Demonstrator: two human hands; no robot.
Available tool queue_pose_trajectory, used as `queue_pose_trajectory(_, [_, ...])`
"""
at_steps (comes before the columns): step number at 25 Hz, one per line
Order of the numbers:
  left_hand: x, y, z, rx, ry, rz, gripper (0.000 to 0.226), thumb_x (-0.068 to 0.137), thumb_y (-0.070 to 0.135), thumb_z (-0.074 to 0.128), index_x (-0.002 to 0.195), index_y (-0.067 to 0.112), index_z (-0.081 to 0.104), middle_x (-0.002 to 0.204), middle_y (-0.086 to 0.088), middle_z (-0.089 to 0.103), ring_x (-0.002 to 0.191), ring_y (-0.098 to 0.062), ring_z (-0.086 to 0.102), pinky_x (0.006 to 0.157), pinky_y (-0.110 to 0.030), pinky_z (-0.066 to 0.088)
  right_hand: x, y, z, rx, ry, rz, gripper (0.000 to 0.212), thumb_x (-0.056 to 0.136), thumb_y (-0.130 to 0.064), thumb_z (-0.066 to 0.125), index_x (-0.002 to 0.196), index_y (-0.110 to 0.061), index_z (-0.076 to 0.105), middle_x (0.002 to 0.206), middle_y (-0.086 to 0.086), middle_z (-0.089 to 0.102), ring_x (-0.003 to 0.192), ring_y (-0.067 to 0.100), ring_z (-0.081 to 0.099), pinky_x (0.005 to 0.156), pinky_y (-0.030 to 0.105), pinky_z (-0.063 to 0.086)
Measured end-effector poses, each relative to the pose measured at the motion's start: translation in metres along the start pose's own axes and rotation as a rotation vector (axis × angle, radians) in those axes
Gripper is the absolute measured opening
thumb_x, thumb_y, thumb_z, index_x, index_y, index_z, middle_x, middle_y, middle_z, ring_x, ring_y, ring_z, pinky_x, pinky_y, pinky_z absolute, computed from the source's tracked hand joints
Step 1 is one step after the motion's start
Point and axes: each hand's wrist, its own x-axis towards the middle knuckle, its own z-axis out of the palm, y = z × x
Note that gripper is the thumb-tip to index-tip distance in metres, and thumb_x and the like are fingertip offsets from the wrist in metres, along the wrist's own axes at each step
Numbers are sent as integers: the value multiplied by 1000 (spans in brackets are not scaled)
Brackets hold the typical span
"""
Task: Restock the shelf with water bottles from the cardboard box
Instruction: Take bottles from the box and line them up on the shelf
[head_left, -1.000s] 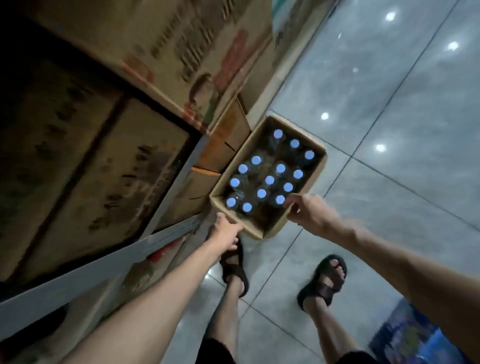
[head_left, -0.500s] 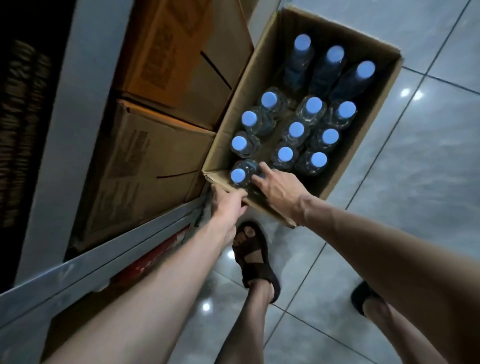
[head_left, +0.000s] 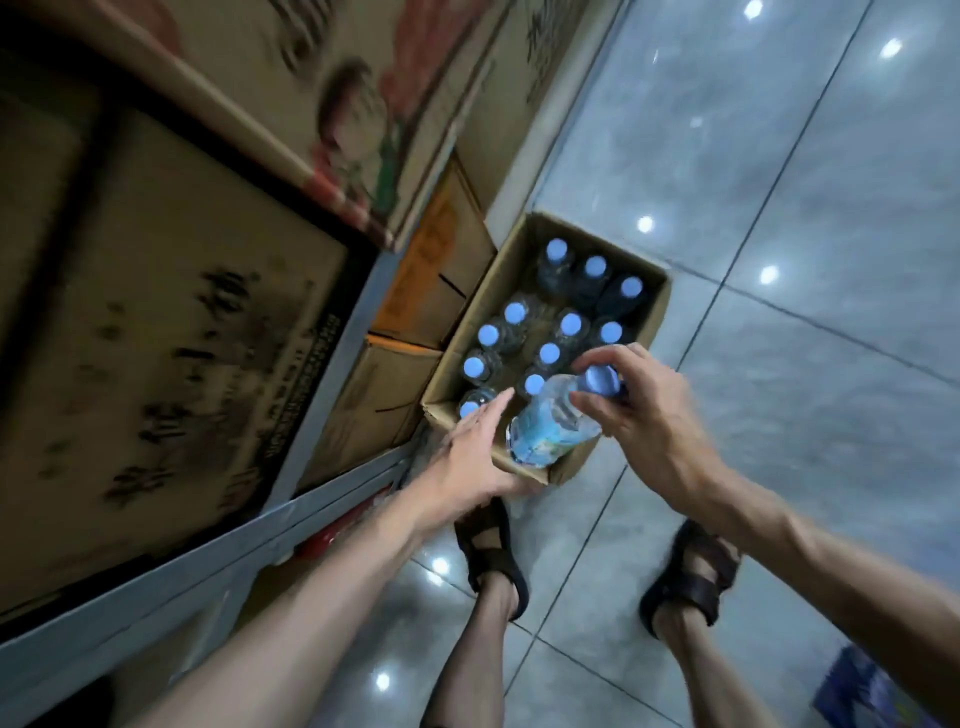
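An open cardboard box (head_left: 655, 306) stands on the floor beside the shelf and holds several clear water bottles with light blue caps (head_left: 570, 322). My right hand (head_left: 644, 410) grips one water bottle (head_left: 550, 426) by its blue cap and neck, lifted out and tilted over the box's near corner. My left hand (head_left: 467, 457) is spread flat with fingers apart, just left of the lifted bottle, above the box's near edge; I cannot tell if it touches the bottle.
A grey metal shelf frame (head_left: 332, 364) runs along the left, stacked with closed cardboard cartons (head_left: 171, 322). More cartons (head_left: 436, 275) sit at floor level against the box. Glossy grey floor tiles (head_left: 779, 182) stretch to the right. My sandalled feet (head_left: 493, 545) stand just behind the box.
My right hand has pulled one bottle up out of the box's near corner. My left hand has left the box's edge and opened beside the bottle. The view has risen away from the box.
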Motion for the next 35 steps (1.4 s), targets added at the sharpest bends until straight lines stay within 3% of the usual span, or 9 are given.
queue_pose_trajectory(2, [-37, 58, -23, -53, -6, 81, 93, 57, 43, 85, 138, 26, 43, 128, 7, 57, 120, -6, 53, 98, -11, 39, -14, -60, -50, 223, 45, 121, 18, 83, -14, 73, 98, -18, 65, 77, -5, 59, 56, 2, 50, 55, 13, 39])
queue_pose_trajectory(6, [-144, 183, -90, -98, 89, 218, 60, 55, 49, 81, 106, 29, 57, 96, 0, 70, 86, -7, 62, 85, -37, 51, -48, -213, -157, 425, 36, 116, 11, 87, -10, 68, 97, -7, 66, 64, 4, 56, 39, 0, 44, 39, 11, 33])
queue_pose_trajectory(14, [-416, 330, -192, -294, 223, 317, 35, 76, 17, 80, 107, 10, 65, 101, -6, 73, 92, -20, 70, 83, -34, 56, -164, -442, -258, 448, -333, -46, 37, 87, -20, 68, 122, -11, 59, 105, 2, 68, 66, -4, 65, 55, 10, 47])
queue_pose_trajectory(17, [-474, 335, -208, -405, 365, 364, 39, 78, 10, 77, 113, 5, 62, 107, -10, 72, 95, -23, 70, 81, -32, 56, -184, -504, -247, 375, -483, -141, 37, 87, -13, 68, 122, -10, 58, 111, 3, 72, 88, 5, 71, 66, 12, 52])
queue_pose_trajectory(21, [-507, 326, -226, -525, 494, 369, 43, 80, 11, 74, 120, 6, 59, 112, -12, 70, 101, -25, 69, 89, -35, 56, -169, -560, -219, 338, -553, -209, 46, 84, -24, 73, 126, -15, 56, 115, 5, 71, 106, 22, 68, 96, 40, 53])
queue_pose_trajectory(26, [-494, 287, -249, -606, 651, 328, 51, 66, 30, 84, 110, 25, 59, 110, -1, 70, 105, -21, 66, 97, -43, 50, -136, -600, -178, 142, -588, -366, 52, 76, -17, 81, 120, -21, 55, 109, 1, 71, 100, 15, 70, 88, 36, 57])
queue_pose_trajectory(29, [-484, 270, -256, -732, 784, 256, 46, 69, 12, 83, 103, 25, 56, 105, 2, 67, 105, -19, 63, 94, -38, 51, -117, -629, -155, -55, -577, -505, 57, 68, -17, 86, 116, -22, 56, 103, -5, 72, 93, 8, 70, 82, 25, 56])
queue_pose_trajectory(32, [-465, 253, -268, -617, 924, -27, 84, 66, 22, 86, 138, 18, 42, 137, -5, 52, 128, -24, 48, 105, -38, 41, -89, -658, -127, -237, -566, -664, 61, 68, -18, 85, 120, -22, 52, 99, -15, 66, 86, -3, 64, 69, 7, 48])
queue_pose_trajectory(35, [-440, 230, -272, -499, 815, -355, 124, 61, 48, 85, 153, 12, 9, 158, -15, 18, 144, -31, 22, 116, -42, 24, -56, -686, -91, -367, -538, -769, 66, 66, -22, 86, 122, -16, 50, 101, -6, 65, 89, 9, 63, 76, 22, 54])
